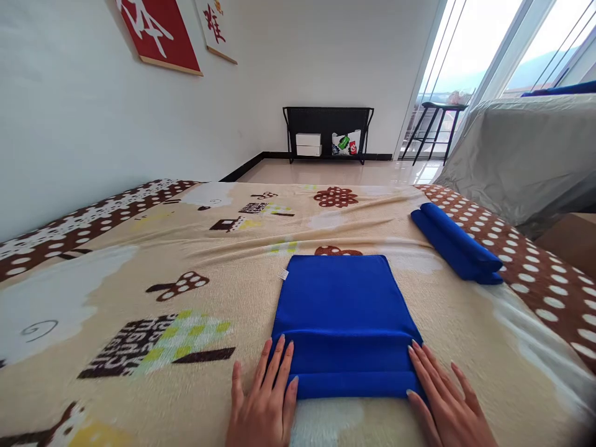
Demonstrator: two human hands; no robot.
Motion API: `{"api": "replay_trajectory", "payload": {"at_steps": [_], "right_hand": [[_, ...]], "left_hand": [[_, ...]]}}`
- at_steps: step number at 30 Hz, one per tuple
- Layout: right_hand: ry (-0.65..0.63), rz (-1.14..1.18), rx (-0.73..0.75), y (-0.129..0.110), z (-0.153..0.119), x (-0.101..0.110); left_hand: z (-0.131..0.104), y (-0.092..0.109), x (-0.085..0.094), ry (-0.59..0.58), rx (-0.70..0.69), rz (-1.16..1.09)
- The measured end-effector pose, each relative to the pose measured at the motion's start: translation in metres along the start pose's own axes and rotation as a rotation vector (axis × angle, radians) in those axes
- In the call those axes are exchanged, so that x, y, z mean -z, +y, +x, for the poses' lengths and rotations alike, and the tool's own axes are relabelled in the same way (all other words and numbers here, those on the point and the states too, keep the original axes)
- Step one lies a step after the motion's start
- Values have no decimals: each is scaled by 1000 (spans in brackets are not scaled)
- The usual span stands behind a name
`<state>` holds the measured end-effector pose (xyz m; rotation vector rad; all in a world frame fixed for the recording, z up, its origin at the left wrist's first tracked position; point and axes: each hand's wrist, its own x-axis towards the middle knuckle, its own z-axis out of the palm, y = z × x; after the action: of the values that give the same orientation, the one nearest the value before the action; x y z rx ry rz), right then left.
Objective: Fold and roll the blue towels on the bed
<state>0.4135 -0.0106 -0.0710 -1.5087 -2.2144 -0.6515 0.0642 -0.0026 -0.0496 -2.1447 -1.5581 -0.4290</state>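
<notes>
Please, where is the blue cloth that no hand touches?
That cloth lies on the head view's right side, along the brown polka-dot border, beyond the right hand.

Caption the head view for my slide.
Left hand and right hand touching a folded blue cloth, a blue bundle farther right on the patterned blanket.

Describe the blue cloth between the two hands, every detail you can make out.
The blue cloth is plain, deep blue and roughly rectangular, with a soft, smooth fabric look. A small white tag sticks out from its left edge near the far corner; any print is too small to read. The far part lies flat on the patterned blanket, while the near end looks folded over in crosswise bands. The left hand and right hand rest fingers on its near sides.
</notes>
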Motion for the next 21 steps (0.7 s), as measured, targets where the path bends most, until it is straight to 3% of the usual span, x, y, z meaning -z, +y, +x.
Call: {"api": "replay_trajectory", "payload": {"at_steps": [3,7,9,12,17,21], "right_hand": [[68,39,-54,-25,21,3],[64,177,170,-68,54,-2],[30,179,233,-76,60,-7],[-37,99,152,-58,49,-13],[-122,21,49,0,13,-15],[-112,67,57,19,3,-11]], "left_hand": [[13,23,4,38,6,-19],[33,64,1,64,-169,-104],[36,68,-4,69,-218,-137],[29,46,-7,-2,-183,-134],[7,-13,-7,-100,-68,-76],[1,-29,-2,-44,-90,-84]]}}
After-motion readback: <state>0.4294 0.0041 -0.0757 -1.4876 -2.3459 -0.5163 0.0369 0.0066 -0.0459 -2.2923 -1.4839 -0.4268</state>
